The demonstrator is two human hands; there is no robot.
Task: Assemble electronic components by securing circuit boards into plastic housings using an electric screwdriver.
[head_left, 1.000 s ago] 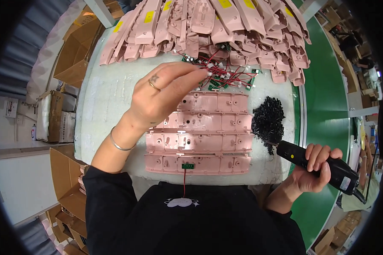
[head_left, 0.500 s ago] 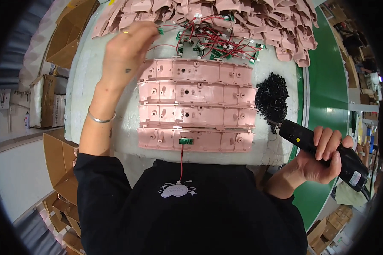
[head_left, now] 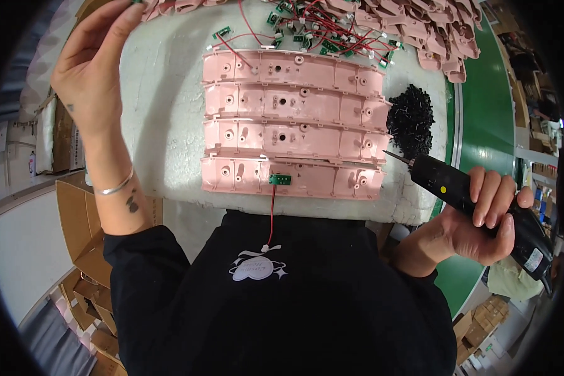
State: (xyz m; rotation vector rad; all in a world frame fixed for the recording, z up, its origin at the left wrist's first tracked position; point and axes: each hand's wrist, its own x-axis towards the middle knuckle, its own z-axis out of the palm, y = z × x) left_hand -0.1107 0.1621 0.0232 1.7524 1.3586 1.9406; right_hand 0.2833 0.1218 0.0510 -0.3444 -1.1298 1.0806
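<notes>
My left hand (head_left: 97, 62) is raised at the far left, thumb and fingers pinched on a small green circuit board (head_left: 136, 2) cut off by the top edge. My right hand (head_left: 485, 216) grips a black electric screwdriver (head_left: 442, 182), its thin bit pointing at the right end of the pink panels. Four long curved pink plastic panels lie in a stacked row, the nearest panel (head_left: 329, 182) carrying a green board (head_left: 280, 180) whose red wire hangs toward me. Another green board (head_left: 221, 32) with a red wire lies by the farthest panel (head_left: 332, 69).
Beyond the panels lies a tangle of green boards and red wires (head_left: 332, 37). More pink parts (head_left: 445, 37) are heaped at the far side. A pile of black screws (head_left: 412, 119) sits right of the panels on the pale padded surface (head_left: 163, 125). Cardboard boxes (head_left: 75, 219) stand left.
My left hand has moved left and away from the wire tangle with the small board. A loose board with a wire now shows near the farthest panel. The right hand still holds the screwdriver.
</notes>
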